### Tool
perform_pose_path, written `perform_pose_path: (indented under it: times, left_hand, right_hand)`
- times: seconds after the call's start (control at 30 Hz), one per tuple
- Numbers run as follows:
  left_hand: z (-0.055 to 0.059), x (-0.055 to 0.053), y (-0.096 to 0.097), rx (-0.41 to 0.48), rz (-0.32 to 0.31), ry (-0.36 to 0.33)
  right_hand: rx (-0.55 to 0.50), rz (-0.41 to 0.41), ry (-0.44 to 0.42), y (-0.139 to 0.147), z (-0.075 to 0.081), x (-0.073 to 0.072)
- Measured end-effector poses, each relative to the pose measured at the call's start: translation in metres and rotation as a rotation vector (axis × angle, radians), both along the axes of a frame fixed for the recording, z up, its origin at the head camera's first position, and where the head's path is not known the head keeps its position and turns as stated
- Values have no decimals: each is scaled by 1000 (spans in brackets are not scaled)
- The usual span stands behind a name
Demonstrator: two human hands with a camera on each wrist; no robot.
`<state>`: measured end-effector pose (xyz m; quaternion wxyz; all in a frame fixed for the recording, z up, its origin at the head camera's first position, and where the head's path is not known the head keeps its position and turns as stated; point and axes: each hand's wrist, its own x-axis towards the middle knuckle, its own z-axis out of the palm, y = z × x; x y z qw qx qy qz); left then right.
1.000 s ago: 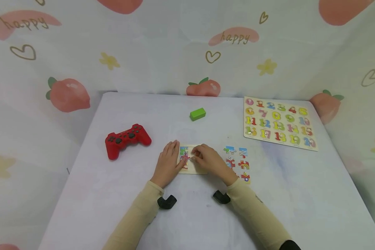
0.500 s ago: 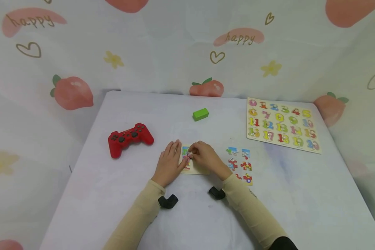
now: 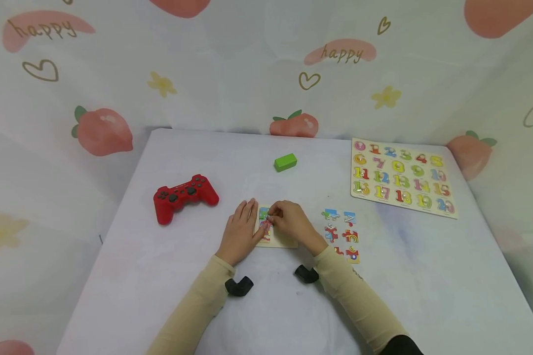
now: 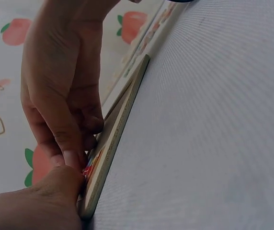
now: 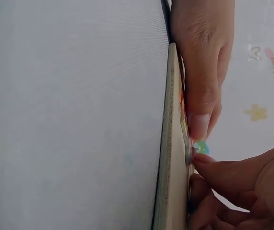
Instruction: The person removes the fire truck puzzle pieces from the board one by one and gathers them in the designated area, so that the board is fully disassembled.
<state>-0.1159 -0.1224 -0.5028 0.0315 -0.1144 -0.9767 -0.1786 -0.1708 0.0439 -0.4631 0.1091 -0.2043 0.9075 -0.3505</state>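
A small wooden jigsaw board (image 3: 286, 242) lies on the table in the head view, with colourful joined pieces (image 3: 264, 213) along its left side. My left hand (image 3: 238, 235) rests flat on the board's left edge, fingers straight, its thumb pressing on the pieces. At the inner edge of those pieces, my right hand (image 3: 292, 224) pinches a puzzle piece (image 5: 193, 152) between thumb and fingers; the fingers hide most of it. Edge-on in the left wrist view, the board (image 4: 122, 112) shows both hands meeting over its near end.
Several loose puzzle pieces (image 3: 350, 236) lie right of the board, some behind the right forearm. A red game controller (image 3: 184, 196) sits at the left, a green block (image 3: 285, 162) farther back. The number board (image 3: 404, 180) occupies the back right.
My right hand has moved left with the puzzle piece, up to the joined pieces beside the left thumb. My left hand stays on the board. The head view has shifted slightly.
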Motion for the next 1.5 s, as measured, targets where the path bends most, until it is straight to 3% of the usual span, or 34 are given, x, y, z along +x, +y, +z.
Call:
perform_pose_path:
  times: [0.37,0.6,0.9,1.13,1.5]
  left_hand:
    - [0,0,-2,-6,-12,16]
    - [-1,-2,-5,19,-38,19]
    - [-1,-3,-8,77,-57,-3]
    - [-1,-2,-8,63,-45,-12]
    - [-1,-3,-7,53,-40,-21]
  right_hand:
    - [-107,-41,-64,-4,3,1]
    - [-86,-32,-63,0,4,-1]
    - [-5,-119,-101,54,20,-20]
    - [120,-48,-189,102,24,-33]
    - [151,-19,-198,111,16,-35]
